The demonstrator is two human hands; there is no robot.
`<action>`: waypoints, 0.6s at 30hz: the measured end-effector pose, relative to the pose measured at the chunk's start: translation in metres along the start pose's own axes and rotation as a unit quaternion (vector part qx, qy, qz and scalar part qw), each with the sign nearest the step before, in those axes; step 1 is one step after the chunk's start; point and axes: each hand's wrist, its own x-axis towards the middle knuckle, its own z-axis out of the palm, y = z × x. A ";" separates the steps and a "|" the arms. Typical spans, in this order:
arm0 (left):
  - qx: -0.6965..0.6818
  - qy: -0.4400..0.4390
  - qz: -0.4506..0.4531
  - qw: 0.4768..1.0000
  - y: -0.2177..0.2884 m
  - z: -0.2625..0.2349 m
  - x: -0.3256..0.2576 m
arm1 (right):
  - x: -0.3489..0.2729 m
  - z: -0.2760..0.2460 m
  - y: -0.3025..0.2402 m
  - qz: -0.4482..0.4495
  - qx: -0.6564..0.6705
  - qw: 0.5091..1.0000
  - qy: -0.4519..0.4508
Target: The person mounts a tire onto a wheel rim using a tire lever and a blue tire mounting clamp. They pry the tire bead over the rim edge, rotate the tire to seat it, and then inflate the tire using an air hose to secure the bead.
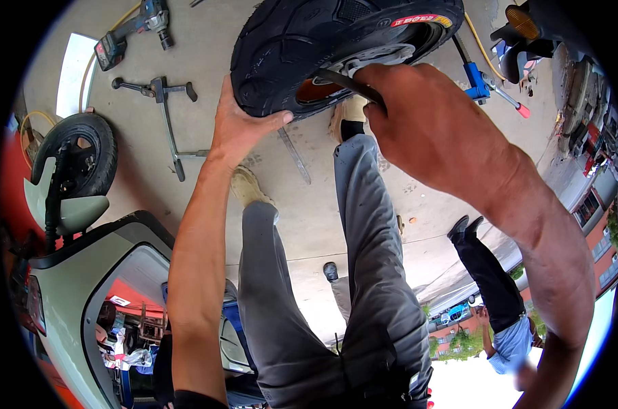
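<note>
A black scooter tyre (275,58) on a silver wheel rim (384,56) stands upright or slightly tilted at the top. My left hand (244,126) grips the near left side of its tread, thumb stretched along the lower edge and fingers partly hidden behind the rubber. Closed in a fist, my right hand (425,123) holds a dark, curved, flat bar or strip (346,83). That strip runs into the wheel's opening beside the rim; its far end I cannot make out. Beneath the tyre, a flat metal bar (294,155) lies on the concrete.
A cordless impact wrench (135,31) and a metal tool with crossed arms (164,109) lie at left. Another wheel (84,157) rests near a pale green scooter (70,286). At right are a blue tool (476,82) with a red-tipped handle and a standing person (496,286).
</note>
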 end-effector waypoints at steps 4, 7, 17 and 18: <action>-0.099 -0.026 -0.030 0.994 -0.033 0.009 0.004 | 0.013 0.002 0.012 -0.120 -0.123 0.985 0.024; -0.065 -0.012 -0.048 0.997 -0.047 -0.009 0.010 | 0.026 0.017 0.007 -0.189 -0.360 0.909 0.092; -0.099 -0.013 -0.037 0.994 -0.065 -0.006 0.017 | 0.065 -0.043 -0.005 -0.252 -0.211 0.920 -0.214; -0.107 -0.016 -0.053 0.993 -0.064 -0.007 0.017 | 0.069 -0.054 -0.009 -0.249 -0.191 0.916 -0.249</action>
